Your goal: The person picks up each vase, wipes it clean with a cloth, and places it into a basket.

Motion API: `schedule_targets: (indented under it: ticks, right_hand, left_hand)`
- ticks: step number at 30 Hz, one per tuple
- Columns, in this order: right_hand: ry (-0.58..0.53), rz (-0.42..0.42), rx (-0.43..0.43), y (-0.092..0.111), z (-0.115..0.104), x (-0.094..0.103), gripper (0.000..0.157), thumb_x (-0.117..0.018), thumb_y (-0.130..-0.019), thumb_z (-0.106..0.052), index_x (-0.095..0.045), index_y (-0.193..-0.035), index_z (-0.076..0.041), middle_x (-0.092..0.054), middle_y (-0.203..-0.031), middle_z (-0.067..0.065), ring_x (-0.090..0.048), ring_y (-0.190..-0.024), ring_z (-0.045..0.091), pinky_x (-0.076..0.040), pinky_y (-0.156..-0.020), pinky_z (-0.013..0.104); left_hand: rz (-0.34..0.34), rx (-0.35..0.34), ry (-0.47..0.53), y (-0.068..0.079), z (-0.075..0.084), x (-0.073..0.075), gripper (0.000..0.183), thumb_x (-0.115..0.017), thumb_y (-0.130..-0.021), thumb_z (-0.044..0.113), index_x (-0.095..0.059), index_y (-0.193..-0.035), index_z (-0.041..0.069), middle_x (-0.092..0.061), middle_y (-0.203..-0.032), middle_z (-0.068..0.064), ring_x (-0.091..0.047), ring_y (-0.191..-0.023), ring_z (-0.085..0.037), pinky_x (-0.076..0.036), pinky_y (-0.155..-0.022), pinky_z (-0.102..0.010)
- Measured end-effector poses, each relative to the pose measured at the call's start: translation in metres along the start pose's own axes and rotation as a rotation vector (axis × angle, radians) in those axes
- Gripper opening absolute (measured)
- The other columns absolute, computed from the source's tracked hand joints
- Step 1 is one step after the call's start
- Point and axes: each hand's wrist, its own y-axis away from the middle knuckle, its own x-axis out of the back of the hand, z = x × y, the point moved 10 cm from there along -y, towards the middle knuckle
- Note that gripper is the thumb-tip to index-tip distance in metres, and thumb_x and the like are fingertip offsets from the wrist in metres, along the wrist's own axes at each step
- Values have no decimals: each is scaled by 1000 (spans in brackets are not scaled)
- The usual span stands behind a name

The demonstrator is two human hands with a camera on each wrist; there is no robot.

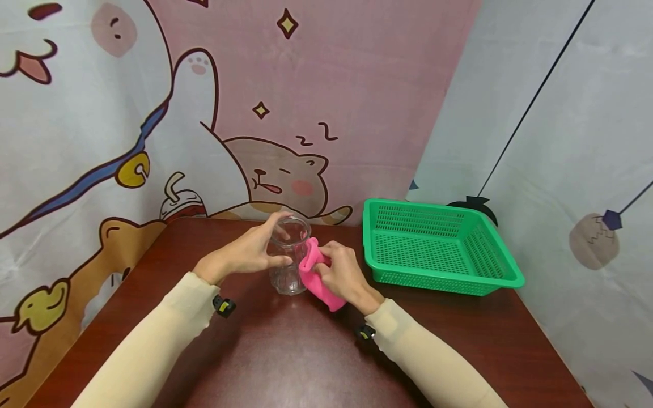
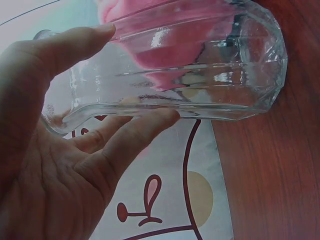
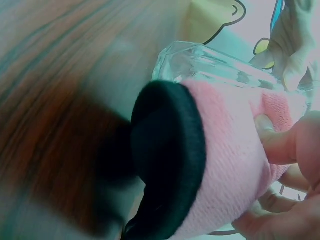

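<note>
A clear glass jar with faceted sides and a round open mouth stands upright on the brown table. My left hand holds it near the top, thumb on the near side and fingers around the far side; the left wrist view shows the thumb and fingertips against the glass. Thumb and fingers of my right hand pinch a folded pink cloth at the jar's right side. In the right wrist view, the fuzzy cloth has a dark edge and partly covers the jar.
A green plastic basket with slotted walls sits on the table, to the right of my right hand. Behind the table hangs a cartoon-printed backdrop, which continues along both sides.
</note>
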Motion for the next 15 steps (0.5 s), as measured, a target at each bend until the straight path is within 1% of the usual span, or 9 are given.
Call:
schedule_targets:
  ticks: [4, 10, 15]
  right_hand:
    - [-52, 51, -3, -1, -1, 5, 22, -85, -98, -3, -92, -118, -8, -83, -109, 8, -77, -97, 20, -65, -83, 33]
    - [-128, 134, -4, -4, -4, 12, 26, -81, -97, 1, -91, -120, -5, -82, -107, 9, -78, -98, 23, -64, -82, 32]
    - [-212, 198, -18, -7, -6, 17, 25, -83, -97, 2, -91, -120, -5, -82, -104, 10, -77, -96, 23, -62, -80, 28]
  left_hand:
    - [0, -5, -7, -1, -1, 0, 101, -93, -102, 20, -28, -179, 19, -74, -146, -20, -76, -138, -41, -61, -118, -68]
    - [-3, -8, -6, -1, -1, 0, 101, -94, -101, 19, -28, -178, 20, -74, -145, -20, -76, -138, -40, -61, -119, -68]
    - [-5, -10, 1, -1, 0, 0, 102, -94, -101, 18, -27, -179, 20, -75, -145, -21, -75, -139, -41, -60, -120, -68]
